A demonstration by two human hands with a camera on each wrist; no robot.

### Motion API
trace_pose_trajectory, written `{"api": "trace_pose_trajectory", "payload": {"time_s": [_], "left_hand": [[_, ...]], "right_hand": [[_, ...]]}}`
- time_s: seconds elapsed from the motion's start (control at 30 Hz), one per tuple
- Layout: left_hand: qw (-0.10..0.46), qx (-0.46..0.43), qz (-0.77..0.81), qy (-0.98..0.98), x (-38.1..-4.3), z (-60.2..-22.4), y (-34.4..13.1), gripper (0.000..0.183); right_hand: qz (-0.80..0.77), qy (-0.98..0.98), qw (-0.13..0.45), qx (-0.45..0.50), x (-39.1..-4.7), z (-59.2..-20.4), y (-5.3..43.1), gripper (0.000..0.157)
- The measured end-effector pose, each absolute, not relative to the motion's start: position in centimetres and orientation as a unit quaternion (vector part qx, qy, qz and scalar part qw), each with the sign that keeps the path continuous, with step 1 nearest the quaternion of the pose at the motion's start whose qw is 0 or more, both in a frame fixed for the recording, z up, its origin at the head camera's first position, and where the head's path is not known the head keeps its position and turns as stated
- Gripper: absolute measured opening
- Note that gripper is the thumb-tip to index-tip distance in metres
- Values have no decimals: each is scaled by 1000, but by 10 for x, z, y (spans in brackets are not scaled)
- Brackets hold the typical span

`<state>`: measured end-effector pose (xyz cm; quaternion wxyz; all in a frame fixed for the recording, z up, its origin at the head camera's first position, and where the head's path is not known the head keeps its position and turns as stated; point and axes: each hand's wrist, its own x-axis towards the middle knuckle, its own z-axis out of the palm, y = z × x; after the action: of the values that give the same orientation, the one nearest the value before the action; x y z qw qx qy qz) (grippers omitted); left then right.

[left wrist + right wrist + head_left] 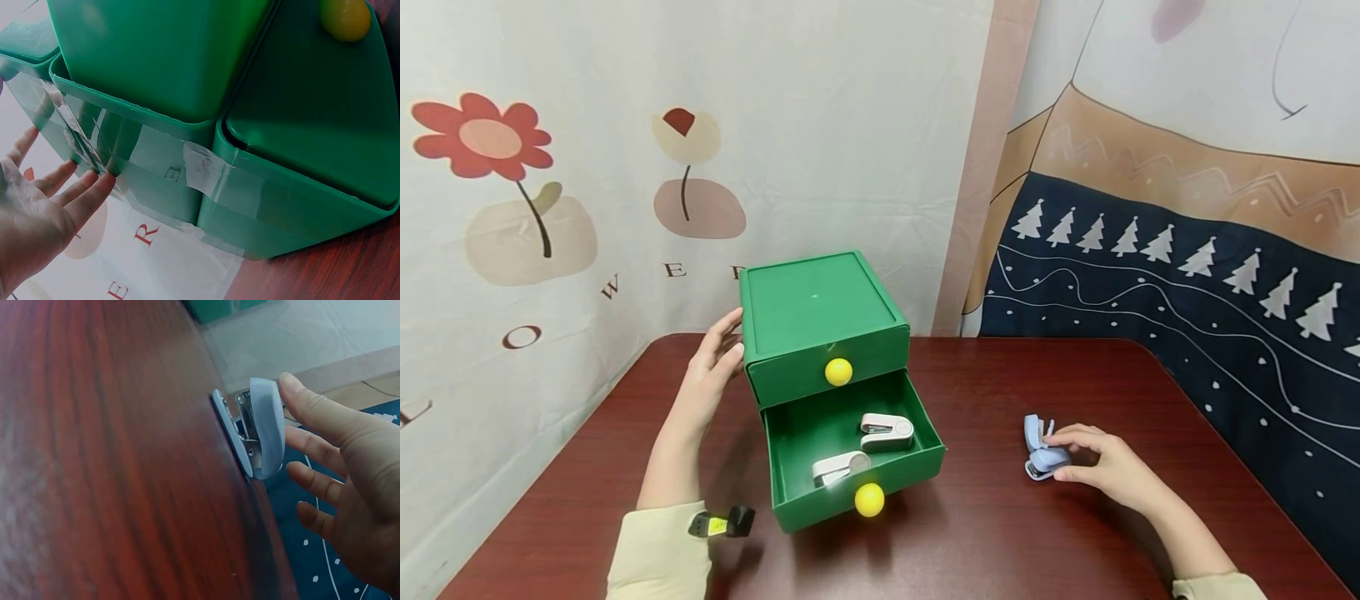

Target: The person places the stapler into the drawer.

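A green two-tier drawer box point(816, 300) stands on the table, its lower drawer point(857, 500) pulled out and its upper one closed. Two pale staplers, one nearer the back point(887, 432) and one by the front point(841, 468), lie in that lower drawer. With extended fingers, my left hand point(715, 354) touches the box's left side; its spread fingers also show against the taped green wall point(159, 169). At right, a light blue stapler point(269, 428) rests on the table. My right hand point(1105, 462) has thumb and fingertips loosely around it, without a clear pinch.
The reddish-brown table point(985, 533) has a curtain with printed flowers point(850, 125) behind it and a dark blue tree-patterned cloth point(1150, 283) along its right. Yellow round knobs, such as the lower one point(869, 500), stick out from the drawer fronts.
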<state>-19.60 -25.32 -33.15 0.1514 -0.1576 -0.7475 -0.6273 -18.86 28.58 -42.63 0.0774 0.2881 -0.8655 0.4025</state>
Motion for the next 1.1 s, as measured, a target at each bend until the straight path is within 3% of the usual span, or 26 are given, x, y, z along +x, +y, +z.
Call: {"api": "trace_pose_trajectory", "payload": {"time_s": [0.67, 1.1], "left_hand": [[154, -167, -627, -745, -197, -333, -253, 50], [151, -159, -622, -751, -197, -334, -254, 51]], "right_hand": [[412, -863, 67, 284, -191, -441, 282, 29], [420, -858, 98, 278, -184, -429, 270, 29]]}}
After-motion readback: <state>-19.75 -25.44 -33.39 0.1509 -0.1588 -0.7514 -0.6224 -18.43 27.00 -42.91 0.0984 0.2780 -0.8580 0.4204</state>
